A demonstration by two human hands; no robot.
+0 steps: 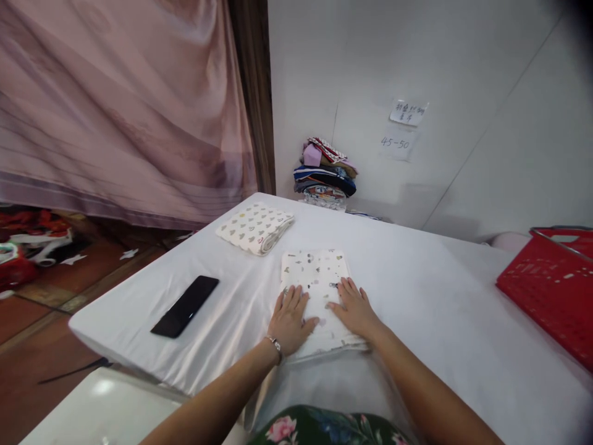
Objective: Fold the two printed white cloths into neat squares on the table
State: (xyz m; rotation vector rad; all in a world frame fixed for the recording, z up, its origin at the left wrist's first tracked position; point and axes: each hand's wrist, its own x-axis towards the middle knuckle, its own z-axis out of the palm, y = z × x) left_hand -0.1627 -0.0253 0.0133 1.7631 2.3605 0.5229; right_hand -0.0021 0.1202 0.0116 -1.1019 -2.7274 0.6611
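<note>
A white cloth with small printed figures (317,270) lies folded into a rectangle near the table's front edge. My left hand (290,321) rests flat on its left side, fingers stretched out, a bracelet at the wrist. On the right side of the same cloth lies my right hand (354,309), palm down with its fingers extended. Neither hand grips anything. Farther back to the left is another folded cloth (254,227), cream with grey-green heart-like prints, its layered edge facing right.
A black phone (185,307) lies on the white-covered table (417,296) at left. At the right edge stands a red plastic basket (551,290). Stacked folded clothes (325,175) are beyond the far edge, by the wall. A pink curtain (130,111) hangs at left.
</note>
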